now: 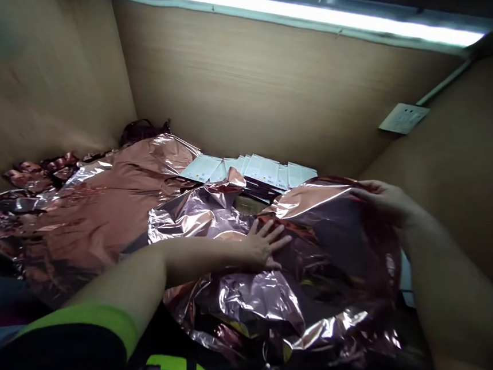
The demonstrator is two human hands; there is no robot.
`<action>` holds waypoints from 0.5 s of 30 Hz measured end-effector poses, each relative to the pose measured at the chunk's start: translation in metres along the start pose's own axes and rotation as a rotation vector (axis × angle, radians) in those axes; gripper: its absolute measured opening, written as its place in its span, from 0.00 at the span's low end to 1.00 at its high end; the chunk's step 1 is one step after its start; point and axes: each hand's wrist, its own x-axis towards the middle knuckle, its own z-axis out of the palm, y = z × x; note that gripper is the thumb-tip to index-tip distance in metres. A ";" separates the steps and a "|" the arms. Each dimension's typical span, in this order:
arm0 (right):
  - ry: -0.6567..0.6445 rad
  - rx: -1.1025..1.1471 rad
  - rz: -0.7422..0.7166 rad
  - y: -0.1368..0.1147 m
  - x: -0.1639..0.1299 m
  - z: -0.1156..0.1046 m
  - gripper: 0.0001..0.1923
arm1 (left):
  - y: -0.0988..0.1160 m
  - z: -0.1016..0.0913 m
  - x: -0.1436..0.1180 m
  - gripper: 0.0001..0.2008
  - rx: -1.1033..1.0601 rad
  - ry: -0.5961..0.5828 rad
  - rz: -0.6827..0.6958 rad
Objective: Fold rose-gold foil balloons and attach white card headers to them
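Gripping copper-pink foil (330, 256) by its edge with the right hand (379, 199), in front of the white packets (263, 168) — resting the left hand (262, 247) on it, fingers spread. Seemingly midway: raised at one side, crumpled below, not yet settled.

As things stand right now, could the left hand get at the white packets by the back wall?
Probably yes: the left hand is open, spread over the shiny foil, and the white packets lie beyond, their upper faces largely uncovered. Raised foil partly in between may need skirting.
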 end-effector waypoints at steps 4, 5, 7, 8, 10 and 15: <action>0.132 -0.294 0.113 -0.008 0.011 0.014 0.11 | -0.032 -0.006 0.037 0.48 -0.003 0.056 -0.240; 0.159 -0.362 0.097 -0.007 0.014 0.017 0.14 | -0.043 -0.009 0.040 0.48 0.001 0.078 -0.276; 0.194 -0.406 0.061 -0.001 0.019 0.020 0.19 | -0.064 -0.016 0.039 0.42 0.014 0.103 -0.313; 0.197 -0.391 0.050 0.002 0.021 0.022 0.19 | -0.073 -0.020 0.036 0.37 0.022 0.114 -0.323; 0.171 -0.350 0.028 0.010 0.027 0.027 0.16 | -0.081 -0.027 0.031 0.27 0.040 0.145 -0.333; 0.215 -0.315 0.001 0.011 0.043 0.046 0.17 | -0.047 -0.024 0.033 0.31 0.068 0.212 -0.151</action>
